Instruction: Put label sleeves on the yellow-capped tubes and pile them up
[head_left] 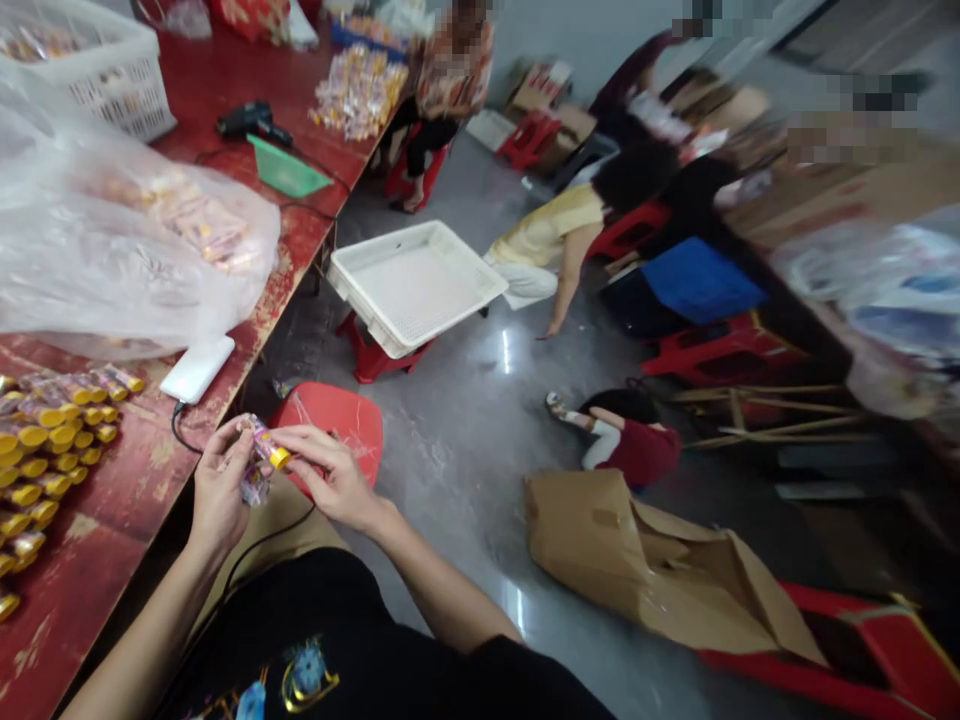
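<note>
Between my two hands, above my lap, is a small printed tube (271, 450) with a yellow cap. My left hand (221, 485) has its fingers closed round the tube's upper left end and some crinkled wrapper (255, 488). The fingers of my right hand (330, 472) pinch the tube near its yellow cap. On the red table (112, 500) to the left lies a stack of similar yellow-capped tubes (52, 440). A white power bank (197, 369) with a black cable rests at the table edge.
A large clear plastic bag (135, 230), a green tray (287, 168) and a white basket (120, 75) occupy the table. Ahead, a white crate (416, 285) sits on a red stool. A red stool (337, 430) stands beside my hands. Several people and a cardboard box (585, 530) are farther right.
</note>
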